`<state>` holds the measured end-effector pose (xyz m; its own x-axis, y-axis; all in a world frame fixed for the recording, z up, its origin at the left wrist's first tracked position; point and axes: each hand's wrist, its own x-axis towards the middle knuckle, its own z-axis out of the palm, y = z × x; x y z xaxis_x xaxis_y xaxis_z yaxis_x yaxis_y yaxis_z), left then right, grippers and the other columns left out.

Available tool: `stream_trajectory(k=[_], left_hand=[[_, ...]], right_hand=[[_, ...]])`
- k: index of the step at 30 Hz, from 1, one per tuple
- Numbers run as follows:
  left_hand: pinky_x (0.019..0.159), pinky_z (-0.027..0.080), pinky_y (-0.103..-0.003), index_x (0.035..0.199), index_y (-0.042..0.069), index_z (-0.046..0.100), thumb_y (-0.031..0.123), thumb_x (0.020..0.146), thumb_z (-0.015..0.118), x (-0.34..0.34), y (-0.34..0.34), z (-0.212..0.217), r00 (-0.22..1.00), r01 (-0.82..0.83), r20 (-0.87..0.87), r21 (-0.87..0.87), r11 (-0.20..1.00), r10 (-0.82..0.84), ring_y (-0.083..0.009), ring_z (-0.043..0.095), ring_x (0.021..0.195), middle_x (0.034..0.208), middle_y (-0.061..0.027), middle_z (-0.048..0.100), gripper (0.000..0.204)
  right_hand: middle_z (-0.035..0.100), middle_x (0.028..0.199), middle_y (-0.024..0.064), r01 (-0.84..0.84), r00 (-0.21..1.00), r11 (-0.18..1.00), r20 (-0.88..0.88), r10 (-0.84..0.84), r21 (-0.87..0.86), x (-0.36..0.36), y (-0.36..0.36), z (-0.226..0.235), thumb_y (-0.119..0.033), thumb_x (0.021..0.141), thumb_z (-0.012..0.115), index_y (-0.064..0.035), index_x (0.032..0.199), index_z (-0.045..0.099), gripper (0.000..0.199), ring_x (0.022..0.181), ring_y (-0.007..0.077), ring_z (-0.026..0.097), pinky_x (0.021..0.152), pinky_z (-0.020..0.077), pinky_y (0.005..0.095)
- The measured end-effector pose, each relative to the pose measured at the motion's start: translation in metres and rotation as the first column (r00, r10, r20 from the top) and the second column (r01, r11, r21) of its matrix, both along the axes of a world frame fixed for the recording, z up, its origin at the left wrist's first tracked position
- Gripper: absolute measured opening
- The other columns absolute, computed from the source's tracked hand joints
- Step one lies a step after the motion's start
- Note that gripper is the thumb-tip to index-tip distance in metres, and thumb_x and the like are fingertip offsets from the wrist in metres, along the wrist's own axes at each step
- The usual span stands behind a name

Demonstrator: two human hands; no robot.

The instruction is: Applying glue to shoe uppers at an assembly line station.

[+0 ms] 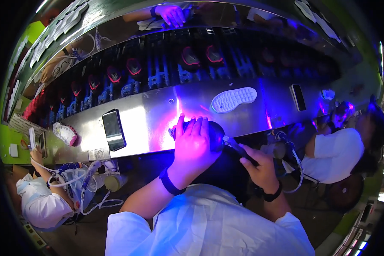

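Note:
My left hand [195,147] lies over a dark shoe upper [216,132], fingers stretched along its top and holding it at the table's near edge. Pink and blue light falls on that hand, and the palm side is hidden. In my right hand [260,167] is a brush [247,154] with a dark handle, gripped between thumb and fingers. Its pale tip touches or nearly touches the right end of the upper. Just beyond the upper, a white shoe sole [234,100] rests on the metal table [153,106].
A black phone [114,130] lies left, another phone [298,97] right. A whitish shoe piece [65,133] sits far left. Behind the table runs a dark conveyor [158,77] carrying several red-edged shoe uppers [133,66]. People in white work at left [47,200] and right [339,153].

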<state>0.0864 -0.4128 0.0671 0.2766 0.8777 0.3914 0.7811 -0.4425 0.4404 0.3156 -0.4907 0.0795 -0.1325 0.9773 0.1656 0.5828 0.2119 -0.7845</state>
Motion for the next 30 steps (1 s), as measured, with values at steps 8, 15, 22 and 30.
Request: stream_trajectory(k=[8, 15, 22, 30], left_hand=[[0.115, 0.037, -0.055, 0.135, -0.003, 0.056, 0.038, 0.07, 0.089, -0.032, 0.008, -0.01, 0.991, 0.076, 0.123, -0.123, 0.989, -0.061, -0.0354, 0.066, 0.119, 0.126, -0.0212, 0.067, 0.084], [0.089, 0.055, -0.048, 0.153, 0.002, 0.039, 0.022, 0.077, 0.082, -0.075, 0.01, -0.027, 0.981, 0.088, -0.156, -0.175, 0.981, -0.116, -0.0349, 0.066, 0.106, 0.121, -0.0203, 0.064, 0.09], [0.09, 0.055, -0.049, 0.156, 0.007, 0.036, 0.022, 0.071, 0.09, -0.087, 0.007, -0.012, 0.976, 0.217, 0.123, -0.497, 0.84, -0.179, -0.0403, 0.068, 0.1, 0.114, -0.0207, 0.069, 0.102], [0.076, 0.062, -0.034, 0.149, 0.004, 0.045, 0.01, 0.078, 0.089, -0.062, -0.012, 0.026, 0.777, 0.575, 0.613, -0.596, 0.56, -0.146, -0.0184, 0.076, 0.085, 0.11, -0.0093, 0.073, 0.084]], right_hand=[[0.073, 0.104, 0.0167, -0.062, 0.986, 0.998, 0.157, 0.057, 0.029, -0.019, 0.028, 0.003, -0.006, 0.09, 0.074, -0.0058, 0.13, 0.068, 0.04, 0.091, 0.031, 0.072, 0.082, 0.0548, 0.035], [0.074, 0.118, 0.0169, 0.035, 0.993, 0.994, -0.109, -0.046, -0.1, -0.033, 0.031, -0.055, -0.005, 0.092, 0.073, -0.0019, 0.132, 0.067, 0.04, 0.104, 0.0272, 0.073, 0.093, 0.0534, 0.0352], [0.07, 0.101, 0.0054, -0.136, 0.981, 0.986, -0.154, 0.119, -0.102, -0.015, 0.052, -0.032, -0.005, 0.098, 0.068, 0.0003, 0.139, 0.062, 0.042, 0.085, 0.0116, 0.065, 0.081, 0.0531, 0.0278], [0.073, 0.124, 0.0141, -0.223, 0.947, 0.946, -0.282, 0.153, -0.235, -0.006, 0.06, 0.027, -0.01, 0.095, 0.072, -0.0012, 0.135, 0.065, 0.042, 0.115, 0.0196, 0.068, 0.103, 0.0483, 0.035]])
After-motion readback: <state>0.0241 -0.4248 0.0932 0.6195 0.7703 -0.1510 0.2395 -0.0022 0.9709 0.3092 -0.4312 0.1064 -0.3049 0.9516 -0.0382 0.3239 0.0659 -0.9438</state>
